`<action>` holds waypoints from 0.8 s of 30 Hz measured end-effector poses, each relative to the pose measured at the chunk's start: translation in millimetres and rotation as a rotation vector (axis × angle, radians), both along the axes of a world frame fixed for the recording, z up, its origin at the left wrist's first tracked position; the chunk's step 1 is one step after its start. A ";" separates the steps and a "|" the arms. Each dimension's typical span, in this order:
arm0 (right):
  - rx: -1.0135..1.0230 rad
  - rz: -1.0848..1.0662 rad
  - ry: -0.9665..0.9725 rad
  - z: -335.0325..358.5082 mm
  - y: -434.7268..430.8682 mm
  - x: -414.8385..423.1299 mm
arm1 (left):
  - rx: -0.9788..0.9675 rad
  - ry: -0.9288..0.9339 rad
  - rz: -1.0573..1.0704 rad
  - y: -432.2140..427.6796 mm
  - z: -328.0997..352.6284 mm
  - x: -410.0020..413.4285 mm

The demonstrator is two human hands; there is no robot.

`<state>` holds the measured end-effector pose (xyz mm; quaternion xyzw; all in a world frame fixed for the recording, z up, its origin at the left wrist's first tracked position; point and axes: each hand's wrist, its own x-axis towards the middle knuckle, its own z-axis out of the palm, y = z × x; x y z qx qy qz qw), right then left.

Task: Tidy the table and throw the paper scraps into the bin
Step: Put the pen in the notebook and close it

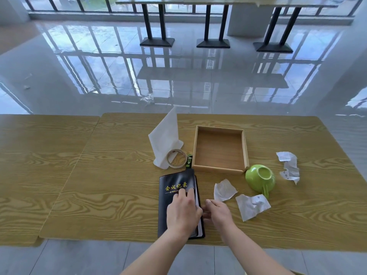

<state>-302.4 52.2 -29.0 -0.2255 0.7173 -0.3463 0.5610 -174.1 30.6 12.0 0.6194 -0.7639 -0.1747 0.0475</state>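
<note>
Left hand [183,210] lies flat, fingers spread, on black notebook [179,201]; right hand [217,212] loosely curled at its right edge, grasp unclear. Paper scraps [224,190] [252,205] [290,167] lie right on worktop [99,175], around overturned green cup [260,178]. Wooden tray [220,150] beyond.

The left half of the wood-grain table [59,175] lies open; right of centre, a black notebook [176,181], a masking-tape roll [176,161], a standing white napkin [165,139], an open wooden tray [219,149], an overturned green cup [260,178] and crumpled white paper scraps [252,205] crowd the surface, leaving narrow gaps between them
</note>
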 end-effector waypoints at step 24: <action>-0.010 0.483 0.657 10.4 -10.4 19.0 | 0.082 0.151 0.107 14.0 -40.6 78.3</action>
